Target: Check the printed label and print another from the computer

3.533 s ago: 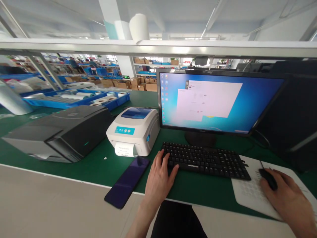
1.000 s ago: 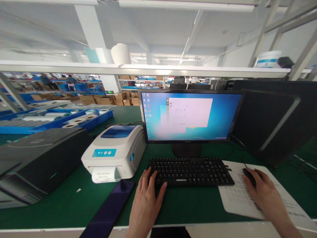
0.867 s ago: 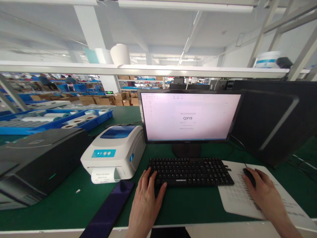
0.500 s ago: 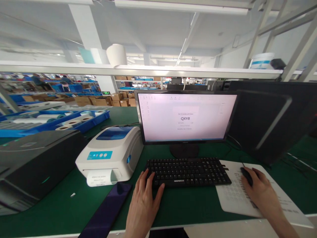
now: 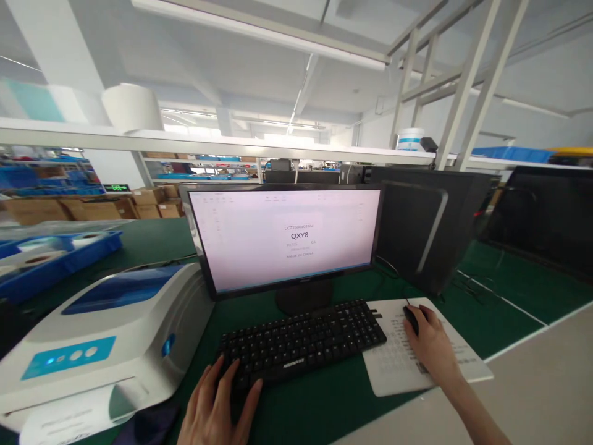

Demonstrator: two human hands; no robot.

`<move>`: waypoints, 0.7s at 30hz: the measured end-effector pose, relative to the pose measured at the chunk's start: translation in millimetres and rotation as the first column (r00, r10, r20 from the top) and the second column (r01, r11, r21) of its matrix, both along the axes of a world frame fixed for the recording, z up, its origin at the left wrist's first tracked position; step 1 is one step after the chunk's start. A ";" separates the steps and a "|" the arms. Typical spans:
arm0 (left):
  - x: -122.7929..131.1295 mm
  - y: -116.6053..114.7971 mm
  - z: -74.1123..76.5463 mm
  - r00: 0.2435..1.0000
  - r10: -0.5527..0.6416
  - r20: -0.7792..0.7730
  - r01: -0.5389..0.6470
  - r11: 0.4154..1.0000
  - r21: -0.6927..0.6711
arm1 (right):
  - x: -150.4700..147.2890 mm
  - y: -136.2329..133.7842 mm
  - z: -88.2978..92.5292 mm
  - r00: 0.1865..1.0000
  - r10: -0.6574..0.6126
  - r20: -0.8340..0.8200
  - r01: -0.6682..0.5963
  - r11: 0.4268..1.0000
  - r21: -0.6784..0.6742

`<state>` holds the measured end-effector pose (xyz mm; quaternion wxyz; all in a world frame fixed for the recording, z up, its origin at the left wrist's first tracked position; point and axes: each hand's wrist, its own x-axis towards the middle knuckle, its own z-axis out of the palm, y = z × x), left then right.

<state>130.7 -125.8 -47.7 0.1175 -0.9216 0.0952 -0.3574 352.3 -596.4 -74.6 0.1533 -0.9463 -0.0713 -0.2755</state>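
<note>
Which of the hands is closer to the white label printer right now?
Left. The left hand rests on the keyboard's near-left corner, just right of the white label printer. The right hand covers the mouse beyond the keyboard's far end.

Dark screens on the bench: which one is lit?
Only the monitor behind the keyboard is lit, showing a white page with "QXY8". The black panel at far right is dark.

Mostly hidden under the right grip [image 5: 428, 343]: black mouse [image 5: 410, 316], only its front end showing. Cut off by the lower edge: left grip [image 5: 215, 411] at the wrist. Cropped at the left edge, left of that grip: white printer [image 5: 99, 343]. Too small to read: smaller lines on the monitor [image 5: 287, 238].
</note>
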 end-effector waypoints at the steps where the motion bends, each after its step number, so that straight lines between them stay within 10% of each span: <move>1: -0.2 0.0 -0.2 1.000 0.001 -0.002 -0.001 1.000 -0.001 | -0.1 -0.2 0.0 1.000 0.004 -0.002 -0.004 1.000 -0.003; 12: 2.7 -31.6 8.8 0.979 0.201 -0.030 -0.189 0.850 -0.491 | -6.0 -0.9 3.7 0.994 0.099 -0.037 -0.101 0.994 -0.031; 21: -5.8 -39.7 14.1 0.955 0.256 -0.150 -0.296 0.795 -0.529 | -7.4 -4.4 -1.1 0.986 0.162 -0.040 -0.164 0.985 -0.061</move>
